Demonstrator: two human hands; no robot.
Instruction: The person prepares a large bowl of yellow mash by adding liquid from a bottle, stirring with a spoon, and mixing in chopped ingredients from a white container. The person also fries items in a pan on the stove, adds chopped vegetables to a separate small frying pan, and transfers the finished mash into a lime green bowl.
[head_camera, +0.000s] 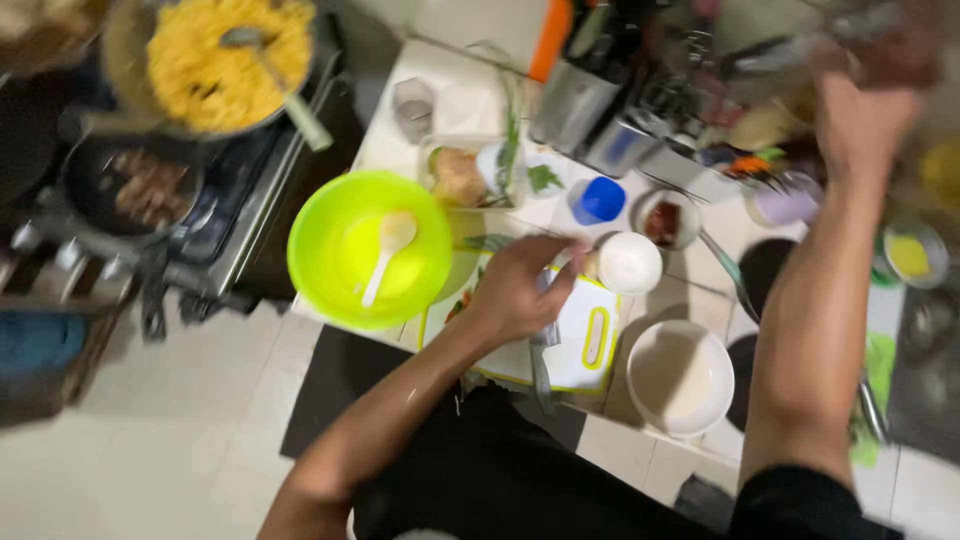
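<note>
A white cutting board (585, 335) with a green-rimmed handle slot lay at the centre of the frame, under the left hand (520, 290). That hand was curled loosely over the board's upper edge, beside a small white cup (630, 262); whether anything was gripped in it could not be told, since the fingers were blurred. A knife (541, 360) seemed to lie under the wrist. Left of it a lime-green bowl (370, 250) held a white spoon (385, 250). The right hand (865, 95) was stretched to the upper right among cluttered containers, smeared by motion, so its grip could not be made out. A pan of yellow rice (225, 55) sat upper left, partly cut off.
</note>
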